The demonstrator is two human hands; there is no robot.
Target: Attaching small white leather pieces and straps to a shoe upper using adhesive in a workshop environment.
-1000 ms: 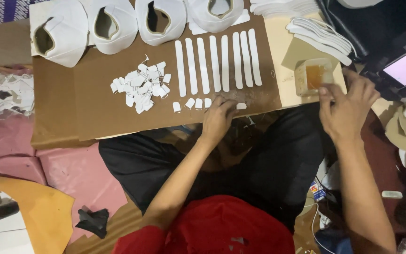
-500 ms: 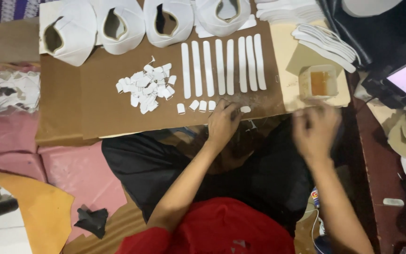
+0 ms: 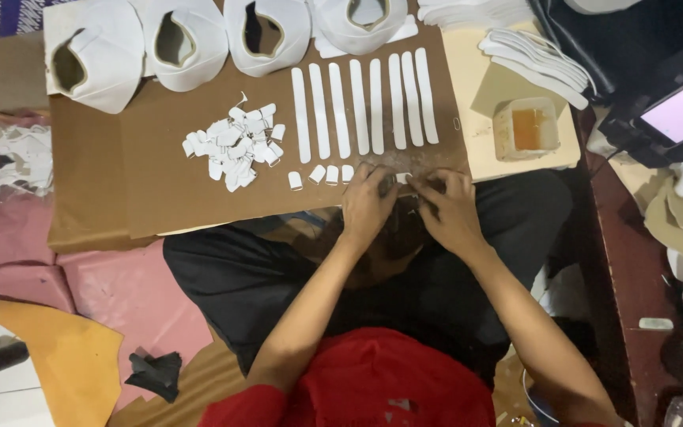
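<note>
Brown cardboard (image 3: pixel 120 182) lies as a work board across the person's lap, over a pink floor mat (image 3: pixel 112 292). Along its far edge sit four white shoe uppers (image 3: pixel 179 39); nearer are a row of long white strips (image 3: pixel 361 107), then a heap of small white tabs (image 3: pixel 235 142). A tub of amber glue (image 3: pixel 527 129) stands to the right. At the board's near edge the left hand (image 3: pixel 367 204) and right hand (image 3: pixel 448 209) meet, fingertips pinched narrowly around one small white piece (image 3: pixel 401 179), mostly hidden.
</note>
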